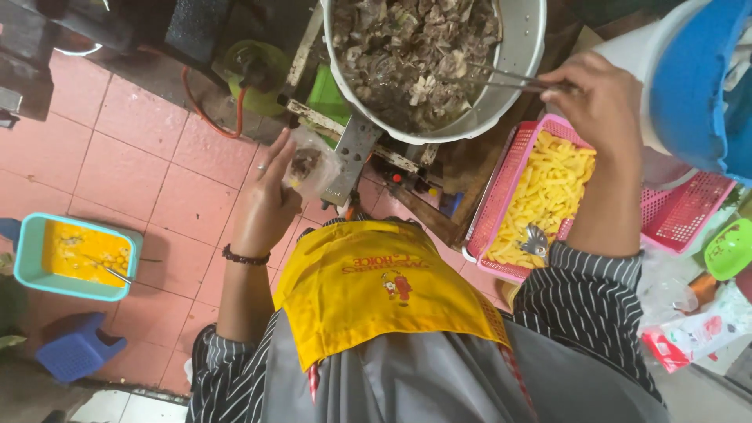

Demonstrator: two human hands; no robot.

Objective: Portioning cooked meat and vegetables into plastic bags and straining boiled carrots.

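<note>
From the head camera, we look straight down over a yellow apron [376,290] and striped sleeves at our two hands.

Our right hand [599,98] is raised at the right rim of the big metal pot [521,47], which is full of dark cooked meat pieces [411,51]. Its fingers [560,78] are pinched closed around the handle end of metal tongs [501,78]. The tongs' long axis runs roughly level across the picture, from the hand at the right to their tips at the left, inside the pot among the meat. So the meat lies to the left of those fingers, just past the tong tips.

Our left hand [266,200] is lower and to the left of the pot, clear of its rim. It holds up a small clear plastic bag [309,164] with a little dark food in it; the thumb and fingers are curled around the bag's left side, and the bag's mouth faces up toward the pot. The bag sits between that hand and the pot stand, below and left of the meat.

The right forearm reaches up over a pink basket of yellow strips [540,196]; the left forearm, with a dark bead bracelet [244,257], rises steeply. A teal tub [31,266] stands well apart on the red tile floor [141,157].
</note>
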